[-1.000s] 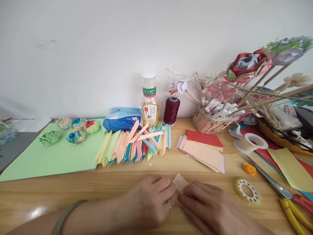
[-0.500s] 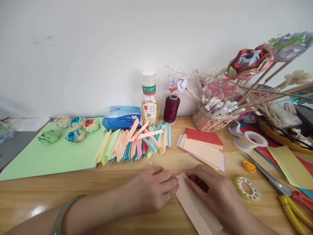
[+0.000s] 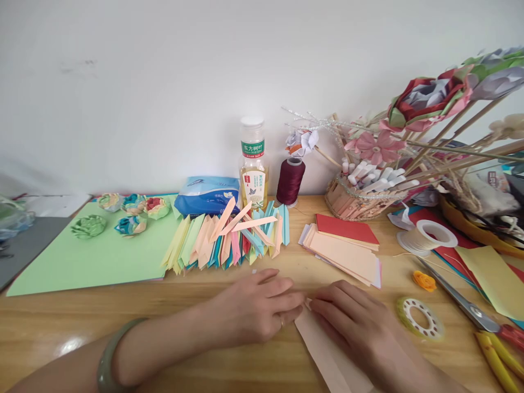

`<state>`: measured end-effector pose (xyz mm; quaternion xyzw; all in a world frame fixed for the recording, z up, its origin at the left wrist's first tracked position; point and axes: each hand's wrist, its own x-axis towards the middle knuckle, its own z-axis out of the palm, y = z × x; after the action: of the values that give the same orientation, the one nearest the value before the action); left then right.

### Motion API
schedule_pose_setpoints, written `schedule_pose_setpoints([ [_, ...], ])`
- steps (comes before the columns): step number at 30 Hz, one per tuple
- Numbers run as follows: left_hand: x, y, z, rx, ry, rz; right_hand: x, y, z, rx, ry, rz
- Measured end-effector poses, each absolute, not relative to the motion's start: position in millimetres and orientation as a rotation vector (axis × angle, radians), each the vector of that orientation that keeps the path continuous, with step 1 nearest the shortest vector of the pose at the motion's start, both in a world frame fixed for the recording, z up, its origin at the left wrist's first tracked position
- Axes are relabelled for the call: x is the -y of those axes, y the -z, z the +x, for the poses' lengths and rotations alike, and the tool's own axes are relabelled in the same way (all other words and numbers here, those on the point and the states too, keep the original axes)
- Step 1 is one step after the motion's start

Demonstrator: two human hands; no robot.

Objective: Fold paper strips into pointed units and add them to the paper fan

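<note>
Two hands on one peach paper strip, near edge of table

Peach paper strip [image 3: 323, 355] lies on the wooden table [image 3: 196, 365], low in view, right of ctr. L hand [image 3: 256, 308]: fingers bunched fairly narrow, tips at strip's far end. R hand [image 3: 360, 325]: fingers close together, laid over its right side. Can't tell if either one pinches it.

Just beyond: row of folded strips [image 3: 200, 245], a few peach ones lying loose on top, and a stack of cut paper [image 3: 344, 254]. To the R, tape roll [image 3: 436, 326], orange paper rose [image 3: 424, 281], then scissors [image 3: 470, 308]. Farther back: tissue pack [image 3: 208, 196], bottle [image 3: 254, 188], maroon thread spool [image 3: 290, 183] (upright, w/ a paper flower above it), basket [image 3: 356, 202] of white-capped pens. Green sheet w/ paper flowers on the L. R hand blocks part of the strip; nothing else is in its way.

Long axis slants: far end up-left btwn the fingertips, near end down-right.

Near end's cut off by bottom of view. Both thumbs mostly hidden; tiny fold at the fingertips is hard to make out. Scissor handles partly cropped.
</note>
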<state>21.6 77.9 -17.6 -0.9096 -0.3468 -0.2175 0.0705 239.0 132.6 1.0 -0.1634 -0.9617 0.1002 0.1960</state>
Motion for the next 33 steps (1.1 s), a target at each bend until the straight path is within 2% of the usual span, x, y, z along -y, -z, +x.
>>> schedule_pose_setpoints([
  [11, -75, 14, 16, 0.936, 0.493, -2.733, -131, -7, 238, 2.699, 0.053, -0.323],
  [20, -76, 12, 17, 0.926, 0.511, -2.734, -132, 1, 243, 2.767, -0.238, -0.428],
  [33, -77, 6, 18, 0.959, 0.571, -2.741, -145, -13, 256, 2.859, -0.271, -0.344],
])
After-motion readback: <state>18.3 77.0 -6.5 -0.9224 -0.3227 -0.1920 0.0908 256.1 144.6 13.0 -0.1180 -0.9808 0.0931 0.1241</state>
